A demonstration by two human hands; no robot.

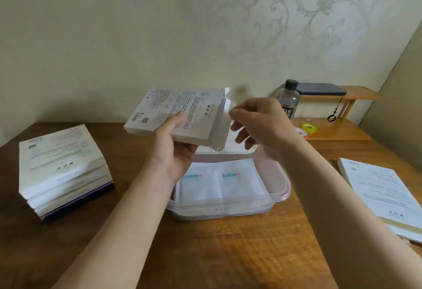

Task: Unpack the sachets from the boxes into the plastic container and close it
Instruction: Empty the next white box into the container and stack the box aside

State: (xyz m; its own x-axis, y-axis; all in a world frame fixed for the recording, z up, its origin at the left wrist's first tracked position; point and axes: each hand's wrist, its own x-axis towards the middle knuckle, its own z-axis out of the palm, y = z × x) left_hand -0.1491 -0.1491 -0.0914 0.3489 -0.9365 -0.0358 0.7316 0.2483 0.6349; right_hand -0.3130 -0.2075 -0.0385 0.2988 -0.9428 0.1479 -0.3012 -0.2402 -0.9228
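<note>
Wooden table [228,254] offers free room at 6 o'clock. A stack of boxes [61,170] at 9 o'clock probably still needs unpacking. The plastic container [283,192] at centre is unclosed. Above its 12 o'clock rim, the left hand [173,149] grips a box [178,110] and the right hand [260,122] pinches its opened flap. Two sachets [219,183] lie inside the container.

Your wooden table [228,254], plastic container [283,188] set on it straight in front of you, stack of boxes [64,174] well to the container's left, flat boxes [383,192] to its right, small wooden shelf [338,133] behind it on the right
</note>
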